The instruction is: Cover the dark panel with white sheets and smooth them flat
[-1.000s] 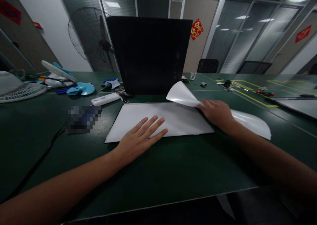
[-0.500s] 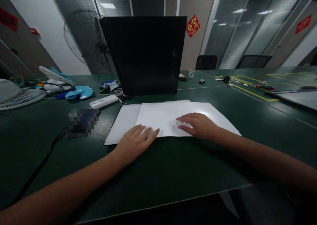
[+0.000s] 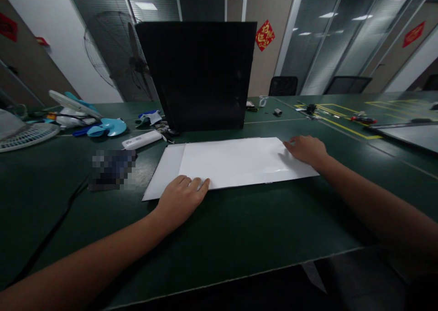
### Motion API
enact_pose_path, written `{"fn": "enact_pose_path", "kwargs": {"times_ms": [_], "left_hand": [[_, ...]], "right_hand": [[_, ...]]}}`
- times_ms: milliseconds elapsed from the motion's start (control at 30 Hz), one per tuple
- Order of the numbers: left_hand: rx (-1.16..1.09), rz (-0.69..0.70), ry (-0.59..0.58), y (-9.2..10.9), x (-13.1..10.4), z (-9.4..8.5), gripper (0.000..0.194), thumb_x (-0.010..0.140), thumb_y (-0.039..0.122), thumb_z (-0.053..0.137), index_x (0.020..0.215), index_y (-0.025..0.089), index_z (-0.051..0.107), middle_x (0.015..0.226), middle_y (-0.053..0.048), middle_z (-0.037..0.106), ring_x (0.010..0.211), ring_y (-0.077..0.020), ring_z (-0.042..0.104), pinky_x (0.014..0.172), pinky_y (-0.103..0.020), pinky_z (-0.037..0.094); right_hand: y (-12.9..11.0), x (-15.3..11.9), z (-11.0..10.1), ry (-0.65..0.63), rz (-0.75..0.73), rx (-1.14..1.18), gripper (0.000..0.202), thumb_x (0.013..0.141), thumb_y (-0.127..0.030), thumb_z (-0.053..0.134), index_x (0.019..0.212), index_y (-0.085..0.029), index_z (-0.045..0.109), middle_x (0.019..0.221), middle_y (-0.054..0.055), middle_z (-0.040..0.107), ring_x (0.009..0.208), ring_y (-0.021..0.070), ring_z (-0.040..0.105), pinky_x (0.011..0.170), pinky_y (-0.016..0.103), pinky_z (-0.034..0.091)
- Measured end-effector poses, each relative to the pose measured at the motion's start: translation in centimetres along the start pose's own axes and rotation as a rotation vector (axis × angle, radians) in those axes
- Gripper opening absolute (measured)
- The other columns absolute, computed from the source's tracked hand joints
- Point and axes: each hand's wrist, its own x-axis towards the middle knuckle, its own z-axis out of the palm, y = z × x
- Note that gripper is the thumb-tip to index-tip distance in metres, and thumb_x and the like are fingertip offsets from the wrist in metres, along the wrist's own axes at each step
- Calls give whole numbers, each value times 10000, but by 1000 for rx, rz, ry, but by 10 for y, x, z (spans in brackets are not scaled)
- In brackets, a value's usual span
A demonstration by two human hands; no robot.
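A glossy white sheet (image 3: 232,160) lies on a flat panel with a pale left end (image 3: 164,165) on the green table. At the sheet's near left edge is my left hand (image 3: 181,197), its fingers bent over the edge and the thumb in front. My right hand (image 3: 307,151) is closed at the sheet's far right edge. The sheet's right part bends slightly and catches the light. My fingers hide the exact grip on both sides.
Behind the sheet stands a large black panel (image 3: 198,78). A white stick-shaped device (image 3: 142,140), a blurred-out dark object (image 3: 112,167) and blue fan blades (image 3: 107,127) lie to the left. A screwdriver (image 3: 363,119) and a flat framed panel (image 3: 407,133) are at the right.
My right hand has moved right and away from me to the sheet's right edge. The sheet has shifted left and turned slightly. My left hand's fingers have drawn in.
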Motion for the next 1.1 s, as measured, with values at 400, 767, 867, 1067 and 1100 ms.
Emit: {"fn": "enact_pose_path", "kwargs": {"times_ms": [400, 767, 867, 1067, 1100], "left_hand": [[-26, -11, 124, 1, -1, 7, 485, 918, 8, 592, 1389, 116, 635, 1284, -179, 729, 1103, -328, 729, 888, -484, 625], [-28, 44, 212, 0, -1, 5, 388, 943, 15, 545, 1301, 117, 654, 1205, -153, 750, 1067, -301, 733, 846, -441, 629], [-46, 40, 158, 0, 0, 4, 348, 926, 14, 566, 1233, 128, 684, 1124, -132, 763, 965, -285, 743, 790, -426, 629], [-61, 9, 95, -1, 0, 4, 357, 922, 21, 592, 1246, 137, 687, 1130, -131, 763, 949, -284, 748, 769, -420, 627], [-66, 8, 93, 0, -1, 4, 357, 922, 19, 589, 1245, 136, 688, 1129, -133, 763, 948, -286, 750, 765, -423, 627]], "right_hand": [[-34, -18, 7, 106, -177, 55, 591, 1012, -567, 409, 1368, -214, 723, 1095, 131, 788, 944, 342, 739, 814, 513, 599], [-55, -39, 11, 149, -413, 127, 728, 1021, -683, 376, 1483, -180, 628, 1406, 192, 663, 1302, 409, 607, 1066, 647, 475], [-58, -43, 8, 71, -805, 220, 684, 1018, -662, 456, 1531, -230, 584, 1598, 116, 510, 1489, 353, 439, 1218, 618, 328], [-63, -51, 2, -171, -1168, 279, 904, 899, -730, 639, 1633, -241, 443, 1682, 113, 361, 1547, 360, 341, 1255, 634, 254], [-63, -51, 2, -175, -1164, 283, 899, 904, -720, 642, 1636, -240, 438, 1684, 115, 356, 1550, 361, 335, 1256, 637, 248]]}}
